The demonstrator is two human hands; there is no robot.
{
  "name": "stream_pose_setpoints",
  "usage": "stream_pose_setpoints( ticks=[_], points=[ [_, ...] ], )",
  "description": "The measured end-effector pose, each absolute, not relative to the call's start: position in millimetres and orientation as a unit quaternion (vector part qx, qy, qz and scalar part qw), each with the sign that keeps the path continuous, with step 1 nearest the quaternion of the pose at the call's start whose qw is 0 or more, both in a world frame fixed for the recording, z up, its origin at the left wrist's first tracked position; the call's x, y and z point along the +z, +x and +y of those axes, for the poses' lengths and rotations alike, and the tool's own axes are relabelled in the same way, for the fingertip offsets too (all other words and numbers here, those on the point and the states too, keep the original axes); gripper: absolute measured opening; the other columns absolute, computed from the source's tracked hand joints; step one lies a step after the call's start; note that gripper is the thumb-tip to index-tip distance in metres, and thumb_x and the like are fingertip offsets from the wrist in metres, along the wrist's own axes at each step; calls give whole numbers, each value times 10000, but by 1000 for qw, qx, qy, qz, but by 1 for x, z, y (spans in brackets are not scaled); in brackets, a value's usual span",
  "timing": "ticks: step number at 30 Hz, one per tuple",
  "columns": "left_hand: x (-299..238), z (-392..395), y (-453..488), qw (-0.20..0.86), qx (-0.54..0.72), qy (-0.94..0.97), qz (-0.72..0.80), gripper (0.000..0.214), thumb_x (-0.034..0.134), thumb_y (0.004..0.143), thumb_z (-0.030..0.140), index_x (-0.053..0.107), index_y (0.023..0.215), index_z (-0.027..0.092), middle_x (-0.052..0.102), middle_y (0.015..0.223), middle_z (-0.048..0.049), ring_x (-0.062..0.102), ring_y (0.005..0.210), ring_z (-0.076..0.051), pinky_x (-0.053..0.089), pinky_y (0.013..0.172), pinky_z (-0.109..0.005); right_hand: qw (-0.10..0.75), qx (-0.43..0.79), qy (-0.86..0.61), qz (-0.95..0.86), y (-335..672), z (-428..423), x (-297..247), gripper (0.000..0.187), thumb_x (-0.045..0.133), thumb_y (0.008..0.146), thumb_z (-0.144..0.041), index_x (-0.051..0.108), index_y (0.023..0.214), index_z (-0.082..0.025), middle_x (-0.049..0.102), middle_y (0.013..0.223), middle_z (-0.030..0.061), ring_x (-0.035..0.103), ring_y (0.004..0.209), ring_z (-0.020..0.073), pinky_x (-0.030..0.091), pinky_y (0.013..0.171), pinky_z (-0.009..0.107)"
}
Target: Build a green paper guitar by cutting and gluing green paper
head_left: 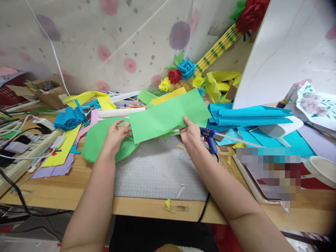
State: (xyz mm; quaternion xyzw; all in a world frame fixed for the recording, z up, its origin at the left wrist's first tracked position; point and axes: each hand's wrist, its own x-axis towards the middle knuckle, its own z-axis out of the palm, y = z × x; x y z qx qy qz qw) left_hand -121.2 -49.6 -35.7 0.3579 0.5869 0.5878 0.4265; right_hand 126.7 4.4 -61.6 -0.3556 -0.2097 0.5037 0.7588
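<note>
A flat green paper strip (pixel 168 115) is held up over the back of the grey cutting mat (pixel 157 171). My right hand (pixel 190 133) pinches its lower right edge, thumb on top and fingers beneath. At the strip's left end my left hand (pixel 118 136) has its fingers apart and grips nothing. Under and around that hand lies a rounded green shape (pixel 97 140), flat on the table at the mat's left. Just right of my right hand rests a blue glue gun (pixel 210 140) with a glue stick in its back.
Rolled blue crepe paper (pixel 249 115) lies at the right, near a tablet (pixel 262 175) and a white cup (pixel 322 169). A yellow paper guitar (pixel 217 50) with paper flowers leans at the back. Power strips (pixel 28 150) and cables crowd the left. Paper scraps dot the mat.
</note>
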Motion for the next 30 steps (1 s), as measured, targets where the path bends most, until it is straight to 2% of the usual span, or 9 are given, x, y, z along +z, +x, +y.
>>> stream_pose_setpoints(
  ticks=[4, 9, 15, 22, 27, 30],
  points=[
    [-27, -47, -113, 410, 570, 393, 594, 439, 677, 646, 98, 505, 1048, 142, 593, 683, 26, 603, 622, -117, 494, 566, -234, 755, 510, -379, -159, 129, 3, -59, 259, 639, 708, -100, 470, 865, -219, 689, 873, -30, 682, 823, 128, 592, 720, 314],
    [-24, -37, -107, 418, 523, 415, 615, 420, 704, 636, 137, 486, 995, 144, 612, 694, 17, 601, 590, -116, 482, 547, -239, 756, 516, -381, -134, 135, -4, -49, 278, 589, 709, -33, 450, 856, -224, 676, 820, -47, 680, 789, 119, 587, 743, 323],
    [-30, -29, -104, 423, 513, 418, 619, 500, 735, 544, 72, 420, 920, 174, 574, 624, 67, 579, 571, -106, 496, 571, -244, 753, 520, -377, -142, 138, -5, -52, 267, 580, 711, -43, 442, 855, -222, 661, 803, -43, 671, 771, 123, 588, 702, 318],
    [-37, -22, -114, 324, 452, 466, 688, 516, 743, 553, 119, 397, 928, 198, 543, 660, 85, 516, 476, -80, 434, 493, -222, 751, 485, -392, -217, 134, -5, -59, 218, 643, 665, -146, 467, 776, -211, 664, 810, -15, 663, 803, 151, 580, 687, 321],
    [-36, -19, -124, 282, 392, 494, 723, 525, 769, 548, 168, 410, 929, 210, 539, 705, 70, 495, 453, -84, 389, 461, -236, 692, 374, -511, -347, 148, -11, -63, 273, 723, 593, -278, 571, 794, -172, 692, 870, 57, 650, 873, 215, 558, 755, 377],
    [-35, -18, -127, 275, 380, 493, 732, 523, 776, 546, 185, 417, 925, 215, 539, 727, 60, 486, 465, -85, 386, 466, -239, 617, 268, -586, -451, 162, -19, -64, 290, 726, 613, -406, 589, 721, -174, 689, 793, 94, 648, 877, 268, 529, 797, 414]
  ],
)
